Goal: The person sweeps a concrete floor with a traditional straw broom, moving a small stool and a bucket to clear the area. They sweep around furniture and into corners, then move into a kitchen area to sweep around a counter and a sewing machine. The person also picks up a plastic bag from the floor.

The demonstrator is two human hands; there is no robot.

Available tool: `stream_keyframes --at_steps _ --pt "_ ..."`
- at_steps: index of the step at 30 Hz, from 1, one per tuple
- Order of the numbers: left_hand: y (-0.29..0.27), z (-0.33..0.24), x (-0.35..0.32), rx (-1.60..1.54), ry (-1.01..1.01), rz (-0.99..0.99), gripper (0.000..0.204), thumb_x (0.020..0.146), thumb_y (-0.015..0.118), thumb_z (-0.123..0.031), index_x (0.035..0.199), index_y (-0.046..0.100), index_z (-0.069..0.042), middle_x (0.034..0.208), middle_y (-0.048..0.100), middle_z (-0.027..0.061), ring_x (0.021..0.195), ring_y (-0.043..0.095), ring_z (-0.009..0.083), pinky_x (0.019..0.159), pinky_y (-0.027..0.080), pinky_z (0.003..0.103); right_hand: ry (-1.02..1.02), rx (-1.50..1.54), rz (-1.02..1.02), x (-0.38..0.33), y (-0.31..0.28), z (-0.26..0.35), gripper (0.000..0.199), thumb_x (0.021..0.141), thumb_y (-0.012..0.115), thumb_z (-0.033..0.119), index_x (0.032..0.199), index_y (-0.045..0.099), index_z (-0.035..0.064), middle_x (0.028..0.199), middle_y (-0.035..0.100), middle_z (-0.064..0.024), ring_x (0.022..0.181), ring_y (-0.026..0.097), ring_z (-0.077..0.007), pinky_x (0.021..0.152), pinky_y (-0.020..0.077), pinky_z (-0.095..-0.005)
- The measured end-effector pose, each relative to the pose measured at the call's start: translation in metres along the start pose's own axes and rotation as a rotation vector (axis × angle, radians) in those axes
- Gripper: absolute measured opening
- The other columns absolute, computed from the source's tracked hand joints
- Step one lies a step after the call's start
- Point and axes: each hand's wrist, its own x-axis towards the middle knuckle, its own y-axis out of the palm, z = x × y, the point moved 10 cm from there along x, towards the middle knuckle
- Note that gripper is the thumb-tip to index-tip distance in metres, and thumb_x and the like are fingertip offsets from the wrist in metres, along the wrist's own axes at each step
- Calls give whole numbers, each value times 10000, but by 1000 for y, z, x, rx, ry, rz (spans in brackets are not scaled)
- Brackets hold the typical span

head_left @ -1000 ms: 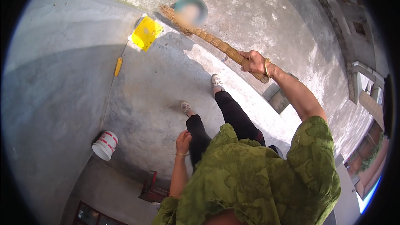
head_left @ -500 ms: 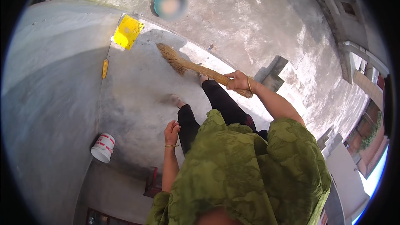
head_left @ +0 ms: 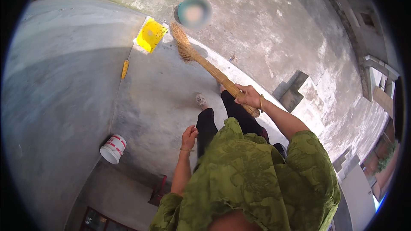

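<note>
the right hand (head_left: pixel 249 97) is clamped around the handle end of a straw broom (head_left: pixel 208 67), which slants away up and to the left, its bristle head resting on the grey concrete floor (head_left: pixel 158 102) just beside a yellow dustpan (head_left: pixel 150 34). the left hand (head_left: pixel 189 137) hangs loosely curled and holds nothing, close to the person's dark trouser leg. a white bucket (head_left: pixel 113 149) stands well apart on the left, near the curved wall (head_left: pixel 55 85). a small yellow object (head_left: pixel 124 69) lies below the dustpan.

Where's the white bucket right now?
In the head view, the white bucket stands on the concrete floor at lower left, beside the grey wall, left of the left hand.
</note>
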Motion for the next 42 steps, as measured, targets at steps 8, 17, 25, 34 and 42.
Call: stream_keyframes --at_steps 8,17,25,34,42 --pt "-45 6 -6 59 15 14 382 801 552 -76 1156 472 40 916 577 66 766 546 114 669 464 243 71 -98 72 13 32 -78 590 654 663 106 1200 485 -31 682 603 -84 568 556 -124 489 464 -278" --pt "-75 29 6 484 197 146 319 798 569 -188 1068 547 -18 890 609 122 771 578 228 721 462 315 293 -239 -538 -136 -52 -76 667 637 667 129 1239 428 -34 780 625 -136 675 589 -177 661 493 -301" --pt "-73 -32 -5 984 396 261 263 792 551 -216 943 512 -4 867 572 158 777 548 280 678 444 369 142 802 -606 -195 71 -229 648 726 616 66 1304 334 -11 617 522 -52 447 484 -127 394 430 -273" --pt "22 39 -20 1069 267 663 324 764 582 -165 1052 552 -21 897 628 126 780 609 211 696 481 320 501 -51 -678 -351 65 -303 527 615 694 193 1105 551 64 914 624 -183 841 610 -288 734 493 -383" --pt "120 23 -16 1159 253 855 318 750 601 -90 1058 564 -19 823 624 96 726 596 176 693 488 286 -55 947 -1103 -455 141 -407 638 630 667 159 1211 427 53 883 612 -207 777 609 -324 662 485 -398"
